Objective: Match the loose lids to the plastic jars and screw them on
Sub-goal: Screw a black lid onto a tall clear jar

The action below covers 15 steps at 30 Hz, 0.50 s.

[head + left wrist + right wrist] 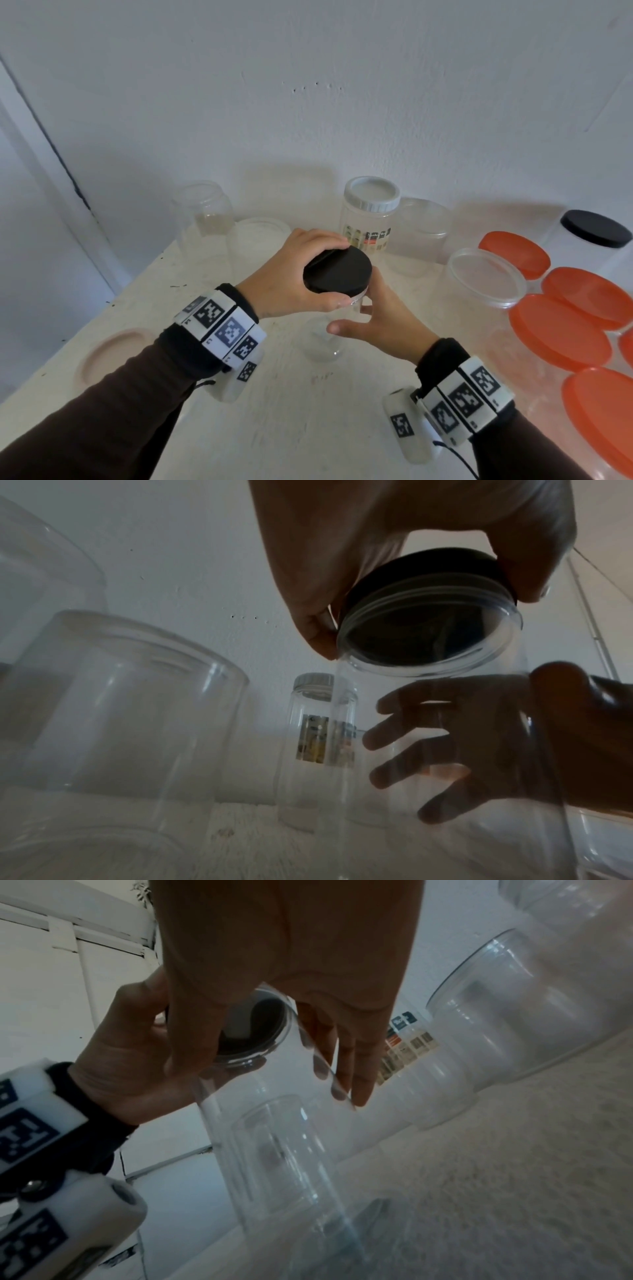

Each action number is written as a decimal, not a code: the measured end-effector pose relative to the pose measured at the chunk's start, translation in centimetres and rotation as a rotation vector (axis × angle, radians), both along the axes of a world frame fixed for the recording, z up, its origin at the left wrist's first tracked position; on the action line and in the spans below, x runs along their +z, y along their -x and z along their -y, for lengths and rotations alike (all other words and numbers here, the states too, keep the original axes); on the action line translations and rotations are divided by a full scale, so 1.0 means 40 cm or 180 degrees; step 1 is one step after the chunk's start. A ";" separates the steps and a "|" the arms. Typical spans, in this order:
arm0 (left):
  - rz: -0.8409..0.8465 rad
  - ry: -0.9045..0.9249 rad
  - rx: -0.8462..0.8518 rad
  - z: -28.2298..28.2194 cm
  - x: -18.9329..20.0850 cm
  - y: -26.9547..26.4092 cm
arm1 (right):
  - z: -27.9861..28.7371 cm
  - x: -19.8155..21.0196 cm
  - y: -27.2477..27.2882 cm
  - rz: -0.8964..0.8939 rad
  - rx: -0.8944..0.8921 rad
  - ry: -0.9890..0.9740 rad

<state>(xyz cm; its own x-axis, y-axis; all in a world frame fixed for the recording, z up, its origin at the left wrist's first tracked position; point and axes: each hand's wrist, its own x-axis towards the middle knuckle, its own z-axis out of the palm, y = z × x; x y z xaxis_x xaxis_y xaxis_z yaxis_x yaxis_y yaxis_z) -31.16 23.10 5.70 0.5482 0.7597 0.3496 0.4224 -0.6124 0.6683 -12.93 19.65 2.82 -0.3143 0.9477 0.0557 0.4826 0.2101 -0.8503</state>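
Seating a black lid (337,270) on a clear jar (325,337) at the middle of the table (274,428), head view: the left hand (291,277) is curling round the lid's rim from the far side, thumb at the near edge, while the right hand (373,318) is wrapping the jar's body just under the neck. Done, as far as I am judging: a labelled jar (371,216) at the back is wearing a white lid (373,193), and a jar at far right is carrying another black lid (596,228). Left: several open jars at the back, one wide tub (486,277) beside a cluster of orange lids (561,332), and a pale pink lid (113,356) lying at the left edge.

Left wrist view: the lid (421,569) is sitting tilted on the jar's threaded mouth (428,631), so it is looking not yet screwed home. Fingertips (322,637) are pinching its edge. The right hand's fingers (428,739) are showing spread against the far wall of the jar.

Right wrist view: the right hand (284,969) is clasping the jar (274,1150), fingers laid along its wall; the left hand (126,1053) is gripping at the top. Thread engagement I cannot tell.
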 end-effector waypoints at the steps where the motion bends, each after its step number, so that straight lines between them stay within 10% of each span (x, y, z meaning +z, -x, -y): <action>1: 0.0095 0.0106 0.0010 0.002 -0.004 0.001 | -0.001 0.012 -0.004 0.0072 0.0079 -0.0013; 9: 0.0855 0.0989 0.0090 0.018 -0.048 0.011 | -0.015 0.211 -0.007 0.0650 0.0224 -0.0587; 15: 0.0942 0.1266 0.0139 0.017 -0.093 0.006 | -0.026 0.279 0.072 0.2455 0.0811 -0.0603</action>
<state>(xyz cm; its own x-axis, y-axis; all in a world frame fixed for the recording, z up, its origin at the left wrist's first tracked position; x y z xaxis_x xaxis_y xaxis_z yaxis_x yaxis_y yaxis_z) -31.39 22.44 2.00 0.4339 0.8860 0.1638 0.1989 -0.2715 0.9417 -15.79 20.70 13.98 -0.5332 0.8386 -0.1116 0.8333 0.4980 -0.2400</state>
